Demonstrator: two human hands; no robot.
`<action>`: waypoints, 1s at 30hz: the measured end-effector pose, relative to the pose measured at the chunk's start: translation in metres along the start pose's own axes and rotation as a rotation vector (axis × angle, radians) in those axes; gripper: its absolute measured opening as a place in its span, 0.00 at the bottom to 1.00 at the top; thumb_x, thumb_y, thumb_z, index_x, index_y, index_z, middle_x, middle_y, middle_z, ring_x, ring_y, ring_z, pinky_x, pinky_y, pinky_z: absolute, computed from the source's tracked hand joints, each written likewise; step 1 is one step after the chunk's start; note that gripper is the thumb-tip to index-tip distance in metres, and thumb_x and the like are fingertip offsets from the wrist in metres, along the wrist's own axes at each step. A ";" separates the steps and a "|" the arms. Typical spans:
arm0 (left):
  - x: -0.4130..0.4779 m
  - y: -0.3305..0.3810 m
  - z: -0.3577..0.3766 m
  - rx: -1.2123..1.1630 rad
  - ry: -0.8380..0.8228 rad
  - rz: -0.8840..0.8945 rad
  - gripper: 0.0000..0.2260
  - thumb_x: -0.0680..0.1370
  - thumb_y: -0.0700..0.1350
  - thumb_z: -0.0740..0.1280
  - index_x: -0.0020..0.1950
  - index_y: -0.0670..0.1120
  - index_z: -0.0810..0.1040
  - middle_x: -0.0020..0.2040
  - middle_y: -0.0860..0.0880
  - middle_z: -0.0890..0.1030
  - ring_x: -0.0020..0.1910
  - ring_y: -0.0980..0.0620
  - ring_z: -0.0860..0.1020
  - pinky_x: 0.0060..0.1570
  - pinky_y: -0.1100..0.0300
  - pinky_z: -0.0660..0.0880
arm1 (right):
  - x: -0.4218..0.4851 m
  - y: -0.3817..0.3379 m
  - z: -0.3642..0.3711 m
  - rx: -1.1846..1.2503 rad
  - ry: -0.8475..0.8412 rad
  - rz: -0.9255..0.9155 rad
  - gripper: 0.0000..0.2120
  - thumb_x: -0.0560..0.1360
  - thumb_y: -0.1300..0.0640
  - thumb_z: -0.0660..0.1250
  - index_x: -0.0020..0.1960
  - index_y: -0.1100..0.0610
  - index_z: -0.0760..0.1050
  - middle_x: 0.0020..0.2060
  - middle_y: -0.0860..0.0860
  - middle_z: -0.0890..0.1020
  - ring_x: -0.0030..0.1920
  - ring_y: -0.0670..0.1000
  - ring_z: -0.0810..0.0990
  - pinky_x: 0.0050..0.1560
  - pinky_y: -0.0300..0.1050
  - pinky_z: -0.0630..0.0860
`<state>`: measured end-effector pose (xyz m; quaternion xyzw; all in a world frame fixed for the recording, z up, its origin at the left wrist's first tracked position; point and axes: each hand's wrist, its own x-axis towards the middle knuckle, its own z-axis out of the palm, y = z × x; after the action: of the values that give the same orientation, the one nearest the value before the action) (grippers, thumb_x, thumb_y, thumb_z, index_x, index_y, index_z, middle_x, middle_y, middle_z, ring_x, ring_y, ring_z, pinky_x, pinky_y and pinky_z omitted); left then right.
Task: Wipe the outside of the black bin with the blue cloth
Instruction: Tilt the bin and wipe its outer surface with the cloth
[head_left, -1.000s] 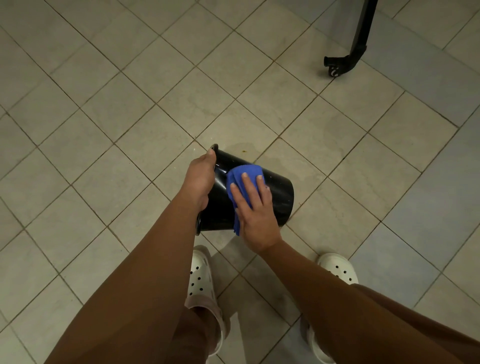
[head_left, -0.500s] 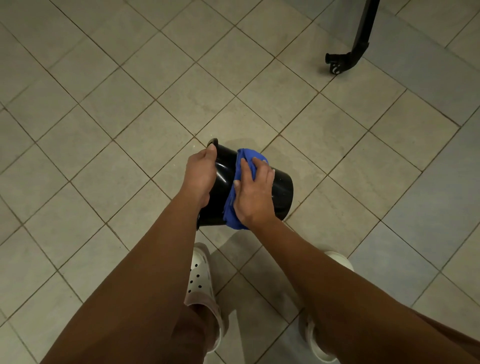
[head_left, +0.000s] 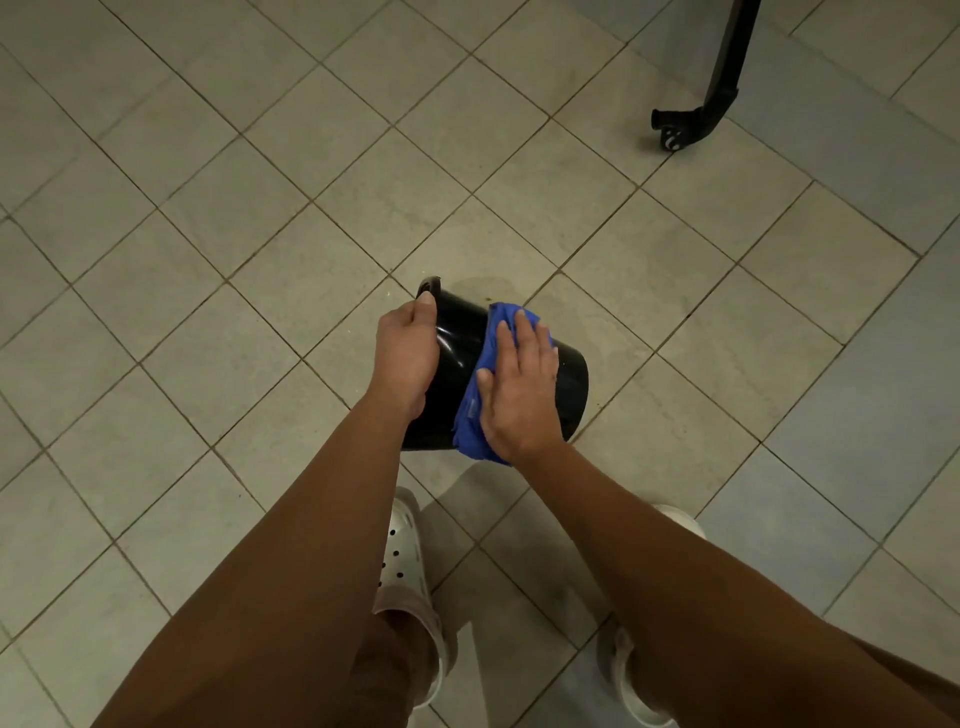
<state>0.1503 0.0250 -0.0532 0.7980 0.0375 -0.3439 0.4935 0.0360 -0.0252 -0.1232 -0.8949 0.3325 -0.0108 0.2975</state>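
A glossy black bin (head_left: 457, 358) lies tipped on its side over the tiled floor, its rim to the left and its base to the right. My left hand (head_left: 408, 353) grips the rim end, fingers curled round it. The blue cloth (head_left: 475, 410) is draped across the bin's upper side. My right hand (head_left: 519, 389) lies flat on the cloth with straight fingers, pressing it against the bin's wall. The bin's mouth is hidden behind my left hand.
Beige floor tiles (head_left: 260, 312) spread all around. A black metal leg with a castor foot (head_left: 675, 130) stands at the far right. My two white clogs (head_left: 402, 561) are just below the bin.
My right hand slid the cloth across the bin's side, first left and around the curve, now sitting a little further toward the base. The left hand kept its grip on the rim.
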 end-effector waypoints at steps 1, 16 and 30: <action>0.001 0.000 -0.001 0.005 0.002 -0.003 0.16 0.85 0.49 0.56 0.47 0.44 0.79 0.44 0.43 0.81 0.47 0.45 0.80 0.52 0.49 0.77 | -0.006 -0.002 0.003 -0.058 0.007 -0.033 0.28 0.80 0.47 0.46 0.75 0.61 0.52 0.75 0.58 0.52 0.75 0.60 0.44 0.74 0.59 0.46; 0.000 0.004 -0.005 0.025 0.084 -0.016 0.16 0.85 0.51 0.55 0.45 0.46 0.77 0.46 0.41 0.79 0.52 0.40 0.79 0.59 0.41 0.76 | -0.004 0.001 0.005 -0.087 -0.079 0.026 0.31 0.79 0.43 0.45 0.76 0.60 0.47 0.76 0.57 0.49 0.75 0.61 0.41 0.73 0.59 0.42; -0.003 0.006 -0.006 0.014 0.084 -0.036 0.14 0.85 0.50 0.55 0.49 0.46 0.77 0.47 0.44 0.78 0.54 0.43 0.77 0.65 0.42 0.72 | -0.003 0.034 0.000 0.025 -0.081 -0.037 0.30 0.78 0.45 0.42 0.75 0.60 0.51 0.76 0.56 0.52 0.75 0.58 0.43 0.74 0.55 0.44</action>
<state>0.1532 0.0273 -0.0452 0.8143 0.0701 -0.3193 0.4796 0.0137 -0.0432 -0.1411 -0.8967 0.3034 0.0158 0.3218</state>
